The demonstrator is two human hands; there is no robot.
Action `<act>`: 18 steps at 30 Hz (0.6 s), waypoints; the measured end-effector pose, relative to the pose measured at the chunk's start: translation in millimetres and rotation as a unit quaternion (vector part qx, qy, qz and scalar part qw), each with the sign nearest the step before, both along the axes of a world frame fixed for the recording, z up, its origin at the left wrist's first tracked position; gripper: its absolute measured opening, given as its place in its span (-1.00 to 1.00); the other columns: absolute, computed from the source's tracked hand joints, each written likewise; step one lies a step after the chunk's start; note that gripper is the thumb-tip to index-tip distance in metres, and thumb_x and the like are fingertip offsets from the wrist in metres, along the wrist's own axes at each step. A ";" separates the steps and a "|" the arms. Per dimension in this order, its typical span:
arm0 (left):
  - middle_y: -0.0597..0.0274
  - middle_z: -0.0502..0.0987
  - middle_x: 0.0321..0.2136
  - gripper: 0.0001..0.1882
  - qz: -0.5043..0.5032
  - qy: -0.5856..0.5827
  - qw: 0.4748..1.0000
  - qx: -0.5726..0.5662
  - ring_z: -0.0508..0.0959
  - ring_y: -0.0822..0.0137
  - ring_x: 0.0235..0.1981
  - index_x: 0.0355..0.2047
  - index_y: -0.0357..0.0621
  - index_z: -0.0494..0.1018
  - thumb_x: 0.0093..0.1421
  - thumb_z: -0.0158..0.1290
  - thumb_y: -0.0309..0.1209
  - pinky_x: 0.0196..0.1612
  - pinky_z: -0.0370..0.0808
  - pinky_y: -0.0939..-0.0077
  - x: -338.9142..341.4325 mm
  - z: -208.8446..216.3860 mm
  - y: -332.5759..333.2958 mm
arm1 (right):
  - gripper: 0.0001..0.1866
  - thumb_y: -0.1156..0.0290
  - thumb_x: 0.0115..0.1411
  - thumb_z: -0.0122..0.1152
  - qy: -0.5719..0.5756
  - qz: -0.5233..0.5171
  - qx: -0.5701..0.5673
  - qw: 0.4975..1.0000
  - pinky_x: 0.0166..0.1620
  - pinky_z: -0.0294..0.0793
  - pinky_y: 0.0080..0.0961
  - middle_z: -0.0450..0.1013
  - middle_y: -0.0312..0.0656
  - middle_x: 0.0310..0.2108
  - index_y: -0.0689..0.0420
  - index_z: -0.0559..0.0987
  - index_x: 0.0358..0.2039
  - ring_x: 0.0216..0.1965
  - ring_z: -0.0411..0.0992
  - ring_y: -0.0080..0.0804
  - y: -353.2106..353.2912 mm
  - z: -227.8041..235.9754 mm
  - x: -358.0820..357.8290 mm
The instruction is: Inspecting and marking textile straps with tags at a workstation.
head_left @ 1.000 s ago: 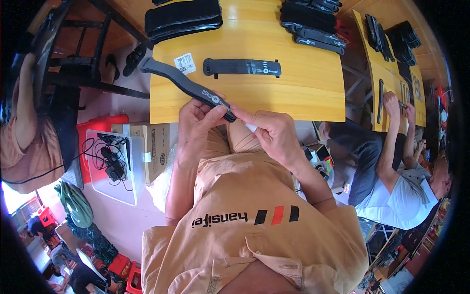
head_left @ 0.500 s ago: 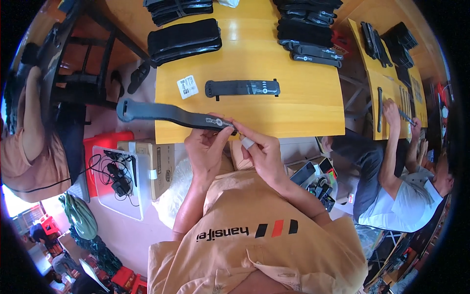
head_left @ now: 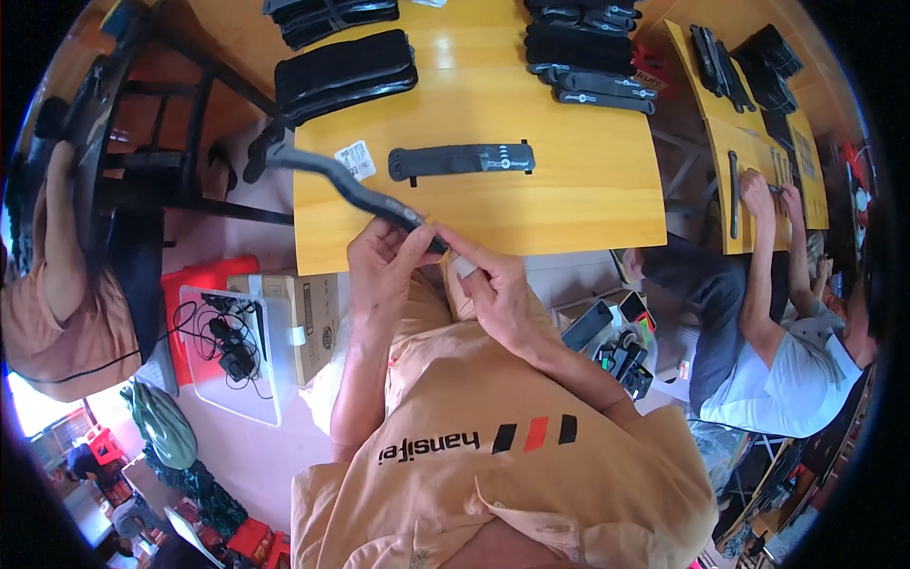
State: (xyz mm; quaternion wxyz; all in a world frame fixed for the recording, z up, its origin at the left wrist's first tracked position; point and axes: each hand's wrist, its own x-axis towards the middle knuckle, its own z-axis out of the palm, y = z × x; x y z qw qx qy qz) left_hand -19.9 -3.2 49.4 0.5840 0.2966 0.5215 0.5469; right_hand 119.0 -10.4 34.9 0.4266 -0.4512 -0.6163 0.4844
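Observation:
My left hand (head_left: 384, 261) pinches a long dark grey strap (head_left: 355, 194) close to its near right end. From there the strap rises and curves away to the left over the table's edge, its rounded far end up in the air. My right hand (head_left: 498, 294) is closed with its fingertips at the strap's near end; a small white piece shows at its fingers, and I cannot make out whether it is a wrap. Another dark strap (head_left: 460, 162) lies flat on the table beyond my hands, with small black tabs sticking out. A white printed label (head_left: 355, 160) lies left of it.
Stacks of black straps (head_left: 346, 74) and more straps (head_left: 583, 57) line the far side of the yellow table (head_left: 569, 190). Below left stand a clear bin (head_left: 232, 360) with cables and a cardboard box (head_left: 313, 327). A person (head_left: 758, 313) works at a table on the right.
The strap's far end has swung up and to the right, and the strap has turned more edge-on. Both hands have shifted slightly left, still at its near end.

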 end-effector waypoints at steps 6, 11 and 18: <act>0.26 0.49 -0.64 -0.81 -0.043 0.229 0.972 0.025 0.47 0.55 -0.56 -0.42 -0.33 0.45 0.09 0.07 -0.40 -0.48 0.39 0.68 8.6 3.9 -6.8 | -0.45 0.85 -0.08 -0.24 -0.120 0.027 0.087 0.989 -0.38 0.35 -0.65 0.49 -0.12 -0.34 0.20 0.44 -0.07 -0.46 0.40 -0.53 10.2 5.8 7.4; 0.22 0.48 -0.67 -0.78 -0.093 0.237 0.967 0.007 0.47 0.53 -0.61 -0.40 -0.34 0.45 0.12 0.03 -0.38 -0.52 0.39 0.66 1.1 7.3 -7.9 | -0.45 0.84 -0.09 -0.21 -0.020 0.068 0.005 0.997 -0.37 0.33 -0.72 0.49 -0.19 -0.28 0.20 0.44 -0.07 -0.45 0.38 -0.62 11.1 -1.4 9.8; 0.31 0.41 -0.72 -0.79 -0.118 0.194 0.974 0.024 0.39 0.56 -0.70 -0.44 -0.35 0.43 0.16 -0.03 -0.40 -0.63 0.32 0.69 -1.5 9.5 -10.8 | -0.58 0.69 0.05 -0.10 0.107 0.096 -0.148 0.978 -0.59 0.05 -0.87 0.34 -0.47 -0.53 0.17 0.44 -0.05 -0.63 0.05 -0.84 12.6 5.8 13.1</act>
